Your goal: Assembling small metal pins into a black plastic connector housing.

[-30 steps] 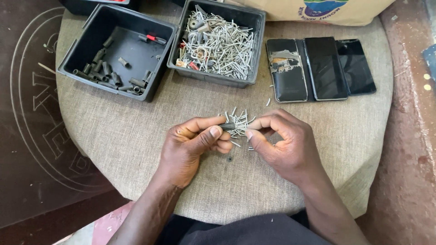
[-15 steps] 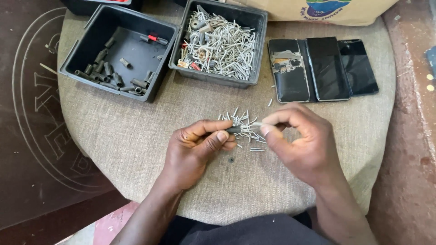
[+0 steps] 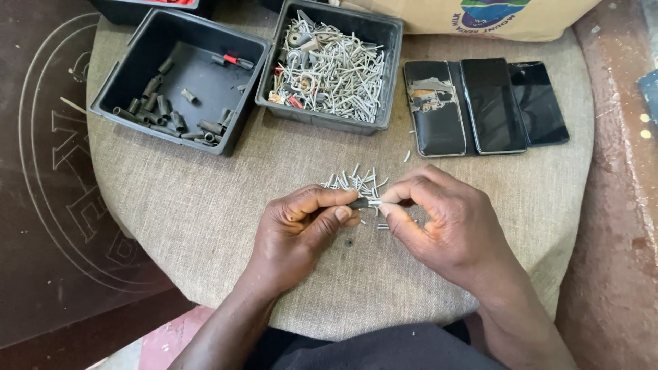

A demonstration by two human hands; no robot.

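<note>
1. Dark sleeve [image 3: 358, 203], over the round cloth-covered table [image 3: 205, 219], is pinched in left hand [image 3: 301, 229]; right hand [image 3: 445, 229] pinches a small metal pin [image 3: 375, 203] at its end.
2. Joining seems in hand; next calls for straight, steady pushing.

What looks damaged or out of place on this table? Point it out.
The leftmost phone of the three dark ones looks damaged: its back is scuffed, with torn, peeling patches. A loose pile of metal pins lies on the cloth by the hands, and one stray pin sits apart near the phones.
</note>
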